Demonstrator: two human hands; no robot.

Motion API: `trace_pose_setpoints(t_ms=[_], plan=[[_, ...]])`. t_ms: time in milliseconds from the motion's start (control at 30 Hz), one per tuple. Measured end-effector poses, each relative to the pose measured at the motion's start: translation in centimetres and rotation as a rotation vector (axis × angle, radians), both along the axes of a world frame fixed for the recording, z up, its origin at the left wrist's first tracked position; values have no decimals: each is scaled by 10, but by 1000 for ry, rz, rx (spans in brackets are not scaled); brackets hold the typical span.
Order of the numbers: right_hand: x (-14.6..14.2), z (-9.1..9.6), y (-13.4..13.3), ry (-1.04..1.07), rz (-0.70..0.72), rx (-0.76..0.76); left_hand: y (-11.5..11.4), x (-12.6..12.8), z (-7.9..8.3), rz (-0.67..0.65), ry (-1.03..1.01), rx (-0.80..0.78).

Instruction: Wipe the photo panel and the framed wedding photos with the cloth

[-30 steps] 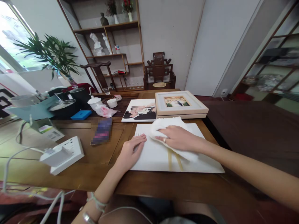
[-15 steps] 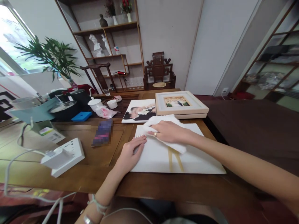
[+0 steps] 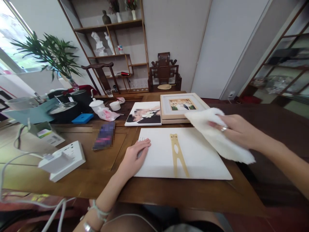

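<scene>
A white panel [image 3: 156, 161] lies flat near the front edge of the wooden table, with a tan stand leg [image 3: 175, 151] on its face. Along the panel's left edge rests my left hand [image 3: 137, 158], its fingers stretched out flat and holding nothing. My right hand [image 3: 235, 127] grips a white cloth [image 3: 212, 132], which hangs over the panel's right side, raised off it. Behind the panel are a photo print [image 3: 145, 114] and a light wooden picture frame [image 3: 164, 118] with a small photo in it. The cloth covers part of the frame's front right corner.
A white power strip [image 3: 69, 161] with a plug and cables lies on the left of the table [image 3: 135, 190]. Beyond it stand an opened small box [image 3: 47, 135], a blue box [image 3: 82, 118], a white teapot [image 3: 97, 105] and a black pot [image 3: 62, 109].
My right hand has lifted the cloth off the panel and moved it to the right, uncovering the top of the tan leg. My left hand has stayed in place.
</scene>
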State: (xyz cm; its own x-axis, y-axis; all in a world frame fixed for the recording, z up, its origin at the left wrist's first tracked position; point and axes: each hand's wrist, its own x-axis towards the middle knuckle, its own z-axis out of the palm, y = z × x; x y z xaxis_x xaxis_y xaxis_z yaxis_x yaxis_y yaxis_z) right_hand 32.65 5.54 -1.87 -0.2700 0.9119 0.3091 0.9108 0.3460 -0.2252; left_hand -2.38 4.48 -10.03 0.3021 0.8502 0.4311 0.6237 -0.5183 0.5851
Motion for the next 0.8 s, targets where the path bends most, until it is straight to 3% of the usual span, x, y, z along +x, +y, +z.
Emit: trace_pose_setpoints(t_ms=[167,300,433,567,667,800], plan=[[2,-16,-8,-128,313,170,0,1,0,1,3,0],[-17,-42,-5,-271,509,97,1,1,0,0,5,-5],[-25,-62,0,-287,502,-22,1,2,0,-8,-3,-7],[-25,-62,-5,-237,488,-57,0,2,1,-1,4,-15],[-28,-53,-30,-221,472,-123,1,1,0,1,12,-9],[-31,-37,-84,-186,487,-194,1,1,0,-4,28,-5]])
